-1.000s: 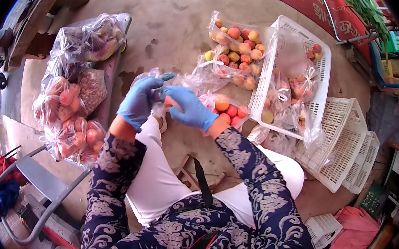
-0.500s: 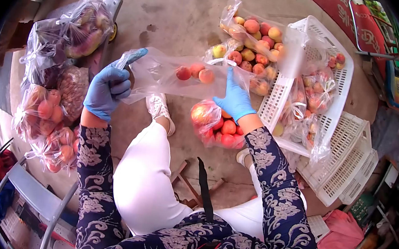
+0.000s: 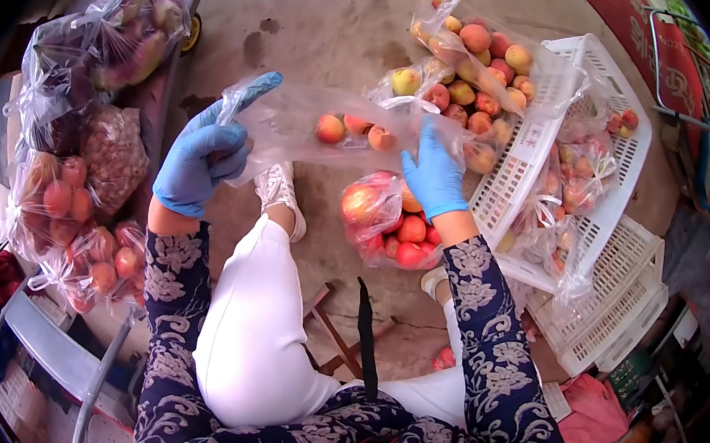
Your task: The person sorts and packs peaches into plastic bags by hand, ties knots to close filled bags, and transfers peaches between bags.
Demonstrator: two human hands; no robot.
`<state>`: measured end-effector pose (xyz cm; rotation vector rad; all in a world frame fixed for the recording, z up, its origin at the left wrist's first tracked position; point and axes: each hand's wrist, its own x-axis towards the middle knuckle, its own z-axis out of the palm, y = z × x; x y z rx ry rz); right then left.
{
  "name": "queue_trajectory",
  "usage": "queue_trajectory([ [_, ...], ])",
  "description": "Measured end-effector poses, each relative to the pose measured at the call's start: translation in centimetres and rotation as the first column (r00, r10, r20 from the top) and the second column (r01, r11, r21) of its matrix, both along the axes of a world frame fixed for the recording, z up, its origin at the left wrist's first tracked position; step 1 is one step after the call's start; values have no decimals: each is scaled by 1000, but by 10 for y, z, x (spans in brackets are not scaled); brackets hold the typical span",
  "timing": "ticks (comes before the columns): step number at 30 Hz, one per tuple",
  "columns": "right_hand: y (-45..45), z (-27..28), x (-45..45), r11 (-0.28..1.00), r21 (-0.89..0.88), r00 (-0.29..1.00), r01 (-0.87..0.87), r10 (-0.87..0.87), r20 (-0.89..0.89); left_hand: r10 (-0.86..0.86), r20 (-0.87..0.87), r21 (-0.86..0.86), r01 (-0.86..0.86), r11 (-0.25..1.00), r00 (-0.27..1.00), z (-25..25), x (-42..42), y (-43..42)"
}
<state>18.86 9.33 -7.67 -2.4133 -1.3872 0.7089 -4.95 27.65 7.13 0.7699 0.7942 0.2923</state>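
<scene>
A clear plastic bag (image 3: 296, 120) is stretched sideways between my two blue-gloved hands, above the floor. My left hand (image 3: 207, 150) is closed on its left end, with the index finger pointing up and away. At the other end, my right hand (image 3: 436, 170) grips the film, fingers pointing forward. A few peaches (image 3: 330, 129) show at the bag's middle; I cannot tell whether they are inside or behind it. Just below my right hand, a plastic bag of red and orange fruit (image 3: 373, 210) rests on the floor. Beyond it lies an open bag of peaches (image 3: 475, 38).
On the right stands a white slatted crate (image 3: 628, 177) holding bagged fruit, beside stacked cream crates (image 3: 625, 289). At left, bagged purple produce (image 3: 145, 35), a bag of small reddish pieces (image 3: 115, 157) and bagged peaches (image 3: 57, 199) lie near a grey metal-framed chair (image 3: 56, 346).
The view has shifted slightly. Both hands keep the bag stretched and have moved a little to the right in the picture. The left index finger points slightly higher.
</scene>
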Motion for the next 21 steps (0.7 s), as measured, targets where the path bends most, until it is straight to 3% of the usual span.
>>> queue_trajectory([
  [6, 14, 3, -30, 915, 350, 944, -199, 275, -182, -6, -6, 8, 6, 1000, 1000, 0, -2, -8],
  [10, 30, -33, -55, 888, 452, 799, -80, 328, -504, -34, -25, 5, 34, 999, 999, 4, -1, -13],
  [13, 51, -61, -56, 939, 321, 935, -127, 222, -278, -27, -20, 6, 27, 1000, 999, 4, -2, -15],
  [16, 79, -72, -62, 923, 123, 915, -365, 380, -136, 12, 3, -25, -11, 1000, 1000, 3, 0, -17],
  [19, 109, -74, -72, 808, -121, 816, -577, 578, -30, 52, 57, -67, -48, 997, 997, 4, 7, -18],
  [21, 111, -142, -90, 915, -89, 918, -395, 389, -74, 57, 72, -85, -51, 995, 996, 5, 9, -19],
])
